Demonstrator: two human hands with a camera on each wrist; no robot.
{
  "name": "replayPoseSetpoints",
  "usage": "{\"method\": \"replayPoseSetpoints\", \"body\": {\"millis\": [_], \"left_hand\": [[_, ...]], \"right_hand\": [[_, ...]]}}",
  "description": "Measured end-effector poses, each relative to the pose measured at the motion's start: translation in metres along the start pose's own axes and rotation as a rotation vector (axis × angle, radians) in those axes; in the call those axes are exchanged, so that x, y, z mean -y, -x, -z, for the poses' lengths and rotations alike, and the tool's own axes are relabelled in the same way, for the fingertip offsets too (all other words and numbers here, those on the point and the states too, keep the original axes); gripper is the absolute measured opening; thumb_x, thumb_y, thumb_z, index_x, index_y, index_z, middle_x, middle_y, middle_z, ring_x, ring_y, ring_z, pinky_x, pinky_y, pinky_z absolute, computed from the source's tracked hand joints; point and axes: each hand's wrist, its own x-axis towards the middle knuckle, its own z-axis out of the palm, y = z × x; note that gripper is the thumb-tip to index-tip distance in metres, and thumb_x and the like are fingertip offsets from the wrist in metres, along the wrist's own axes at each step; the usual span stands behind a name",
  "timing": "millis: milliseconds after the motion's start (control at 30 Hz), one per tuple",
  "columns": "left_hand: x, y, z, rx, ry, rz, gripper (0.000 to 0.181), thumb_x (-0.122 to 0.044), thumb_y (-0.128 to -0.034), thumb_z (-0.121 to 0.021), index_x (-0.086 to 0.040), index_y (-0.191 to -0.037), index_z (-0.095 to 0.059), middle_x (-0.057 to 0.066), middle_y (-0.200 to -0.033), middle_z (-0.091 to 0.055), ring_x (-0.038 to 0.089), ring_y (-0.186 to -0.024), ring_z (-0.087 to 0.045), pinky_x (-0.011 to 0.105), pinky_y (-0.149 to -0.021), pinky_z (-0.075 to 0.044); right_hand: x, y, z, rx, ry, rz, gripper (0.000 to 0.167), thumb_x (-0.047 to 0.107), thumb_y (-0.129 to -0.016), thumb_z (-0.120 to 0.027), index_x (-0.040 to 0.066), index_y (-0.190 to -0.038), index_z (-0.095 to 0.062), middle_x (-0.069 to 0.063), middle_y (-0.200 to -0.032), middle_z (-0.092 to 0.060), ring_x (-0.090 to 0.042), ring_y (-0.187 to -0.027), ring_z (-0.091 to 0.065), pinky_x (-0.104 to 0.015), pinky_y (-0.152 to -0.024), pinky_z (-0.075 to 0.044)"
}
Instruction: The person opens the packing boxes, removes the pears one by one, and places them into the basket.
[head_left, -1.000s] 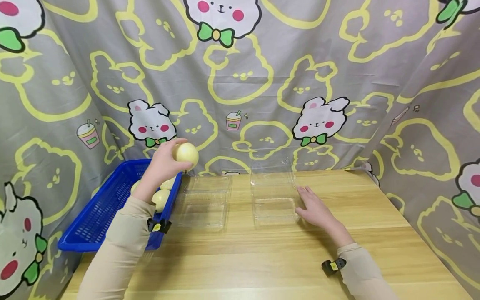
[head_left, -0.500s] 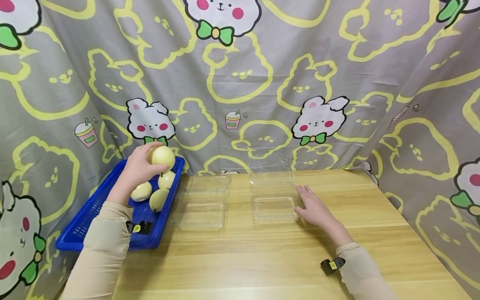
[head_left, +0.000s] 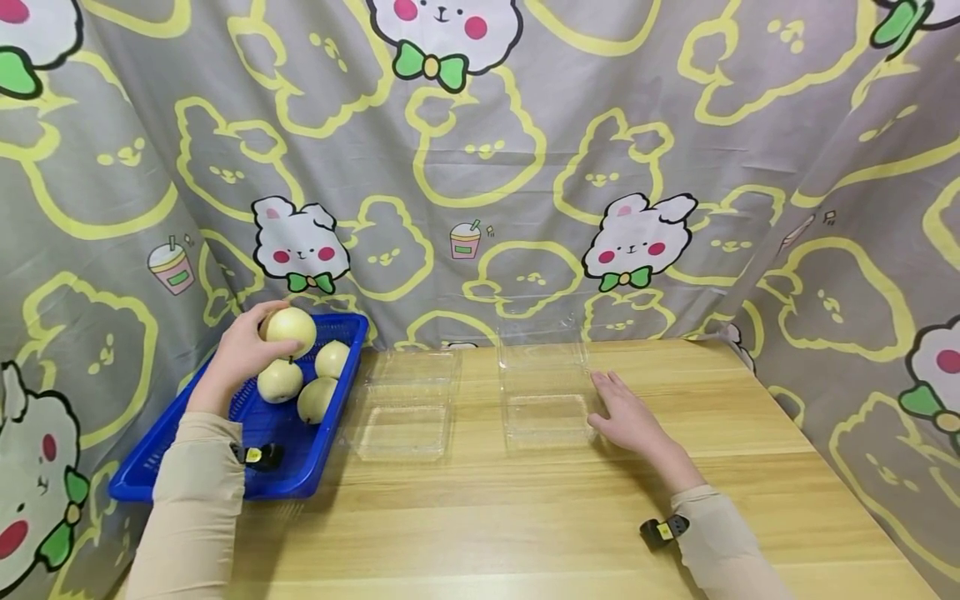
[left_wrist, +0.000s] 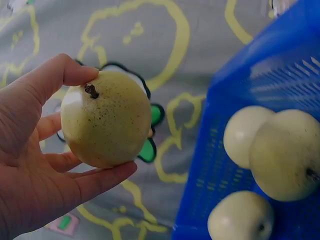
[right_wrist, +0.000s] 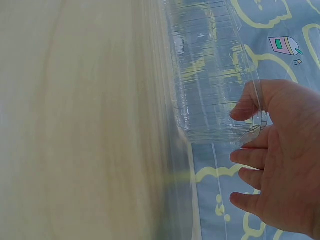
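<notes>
In the head view, my left hand grips a pale yellow pear above the far part of a blue plastic basket. The left wrist view shows the thumb near the pear's dark stem and the fingers behind and below the speckled fruit. Beneath it, other pears lie in the basket. My right hand is at the right side of an opened clear plastic box. In the right wrist view, its thumb crosses the box's rim and the index finger lies on the outer side.
A second clear plastic box, lid opened back, stands between the basket and the right-hand box. All rest on a wooden table. A grey patterned curtain hangs close behind and along both sides.
My left hand has carried the pear leftward and slightly down, from beside the basket's right rim to over the basket, uncovering the pears there. The right hand has stayed at its box.
</notes>
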Motion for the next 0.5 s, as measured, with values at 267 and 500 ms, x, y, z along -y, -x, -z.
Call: {"method": "replayPoseSetpoints", "body": {"millis": [267,500], "left_hand": [[0.031,0.002,-0.003,0.048,0.053,0.061,0.073,-0.029,-0.0891,-0.069,-0.004,-0.148,-0.035,0.030,-0.138,-0.044,0.041,-0.109,-0.052,0.034,-0.075,-0.046],[0.055,0.007,-0.005,0.074,0.114,0.094,0.073,-0.024,-0.0901,-0.068,0.003,-0.147,-0.033,0.033,-0.129,-0.045,0.012,-0.091,-0.053,0.017,-0.068,-0.047]], "right_hand": [[-0.001,0.001,0.000,-0.003,-0.007,0.000,0.075,0.020,-0.089,-0.060,-0.005,-0.150,-0.026,-0.026,-0.155,-0.030,-0.046,-0.146,-0.019,-0.061,-0.117,-0.022],[-0.001,0.001,0.000,-0.006,-0.005,-0.001,0.075,0.020,-0.088,-0.060,-0.005,-0.151,-0.026,-0.026,-0.155,-0.030,-0.046,-0.146,-0.019,-0.061,-0.117,-0.022]]}}
